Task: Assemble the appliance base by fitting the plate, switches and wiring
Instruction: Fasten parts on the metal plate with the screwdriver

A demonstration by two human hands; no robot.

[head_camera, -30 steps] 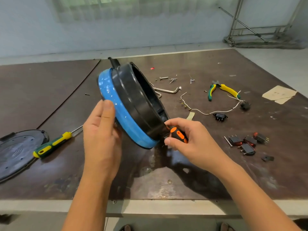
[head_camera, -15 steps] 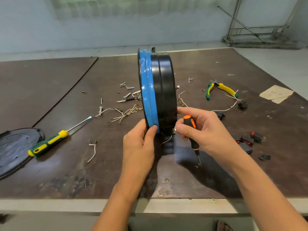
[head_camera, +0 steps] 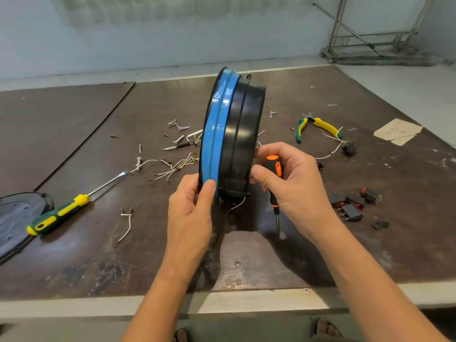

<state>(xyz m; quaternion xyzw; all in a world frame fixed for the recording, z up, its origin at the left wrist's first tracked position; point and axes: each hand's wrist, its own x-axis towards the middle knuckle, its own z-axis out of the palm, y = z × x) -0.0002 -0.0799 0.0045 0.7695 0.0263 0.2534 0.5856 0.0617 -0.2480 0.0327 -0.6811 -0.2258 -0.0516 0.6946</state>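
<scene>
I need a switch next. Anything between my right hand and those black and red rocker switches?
Nothing visible lies between the right hand and the black and red rocker switches, but that hand grips the orange and black screwdriver. The left hand holds the blue and black round base.

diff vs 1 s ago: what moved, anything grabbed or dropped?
The base was swung from tilted, open side up, to upright and edge-on to the camera. The left hand went from lying flat on the blue side to gripping the lower blue rim. Nothing was released: the right hand keeps the orange screwdriver, tip now down. The yellow-green screwdriver, pliers and switches stayed put.
</scene>
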